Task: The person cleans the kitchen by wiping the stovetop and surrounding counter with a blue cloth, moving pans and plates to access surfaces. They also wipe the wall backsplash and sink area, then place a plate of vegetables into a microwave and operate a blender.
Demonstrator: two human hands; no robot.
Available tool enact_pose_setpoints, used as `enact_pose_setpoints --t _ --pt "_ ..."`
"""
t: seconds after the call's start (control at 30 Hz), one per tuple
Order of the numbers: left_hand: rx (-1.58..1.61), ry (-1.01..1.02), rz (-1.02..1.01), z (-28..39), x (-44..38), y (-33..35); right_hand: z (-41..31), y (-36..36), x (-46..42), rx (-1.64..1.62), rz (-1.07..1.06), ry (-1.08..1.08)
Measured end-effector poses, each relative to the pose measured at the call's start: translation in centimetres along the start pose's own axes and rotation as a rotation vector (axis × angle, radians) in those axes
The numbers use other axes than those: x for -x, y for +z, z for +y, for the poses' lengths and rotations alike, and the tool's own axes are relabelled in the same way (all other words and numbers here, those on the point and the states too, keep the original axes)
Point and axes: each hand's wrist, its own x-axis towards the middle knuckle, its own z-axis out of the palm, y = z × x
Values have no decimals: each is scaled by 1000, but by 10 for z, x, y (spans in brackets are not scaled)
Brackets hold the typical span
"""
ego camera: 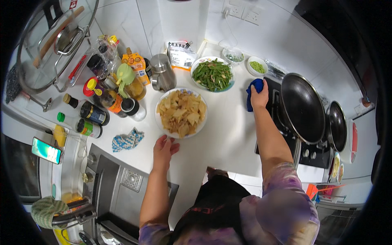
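A bunched dark blue cloth [256, 86] is under my right hand [260, 95], whose fingers close around it on the white countertop [226, 122] beside the black gas stove's left edge. My left hand [165, 150] is at the near rim of a plate [205, 123] of sliced potatoes [181, 113]. Its fingers are loosely apart with nothing in them; whether a fingertip touches the rim I cannot tell. Behind, a second plate [194, 80] holds cooked green beans [212, 75]. Left of the potato plate lies a crumpled blue-and-white cloth [128, 140].
Bottles, including a dark sauce bottle [95, 112], crowd the left side with a steel pitcher [163, 73]. A wok [301, 110] sits on the stove [317, 157]. Small bowls of chopped greens [256, 66] stand at the back. The sink [121, 196] lies front left.
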Motion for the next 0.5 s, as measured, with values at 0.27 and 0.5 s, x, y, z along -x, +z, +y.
enact_pose_setpoints --t 0.27,0.5 --pt "91 14 22 1 -26 -4 30 49 -8 606 -331 -52" --pt "97 93 63 1 -30 6 17 43 40 368 -324 -405"
